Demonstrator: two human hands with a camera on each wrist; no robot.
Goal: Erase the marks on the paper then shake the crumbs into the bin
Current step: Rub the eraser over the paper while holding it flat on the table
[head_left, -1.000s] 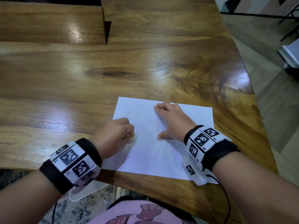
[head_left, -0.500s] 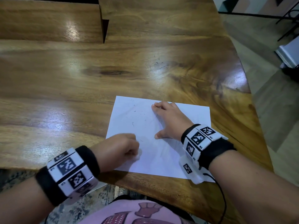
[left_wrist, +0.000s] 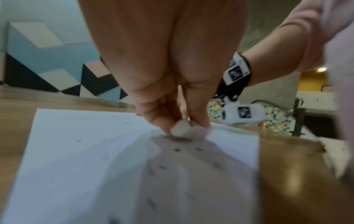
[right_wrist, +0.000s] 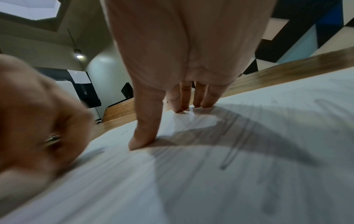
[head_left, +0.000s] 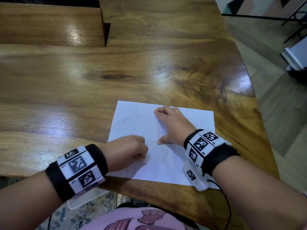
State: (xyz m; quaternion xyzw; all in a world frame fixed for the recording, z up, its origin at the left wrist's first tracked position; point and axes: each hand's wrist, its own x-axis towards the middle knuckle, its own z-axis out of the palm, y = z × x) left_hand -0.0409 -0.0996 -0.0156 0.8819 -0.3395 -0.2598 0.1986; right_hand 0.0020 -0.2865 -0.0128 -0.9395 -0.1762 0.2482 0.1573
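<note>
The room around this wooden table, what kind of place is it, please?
Probably a café or shared lounge, not certain. The large polished wooden table stands before a wall painted in blue, black and white geometric shapes, beside a colourful mosaic-tiled surface.

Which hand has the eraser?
The left hand: it pinches the small white eraser against the paper. The right hand lies spread on the sheet, holding nothing.

white paper (head_left: 174, 156), brown wooden table (head_left: 66, 80)
</note>
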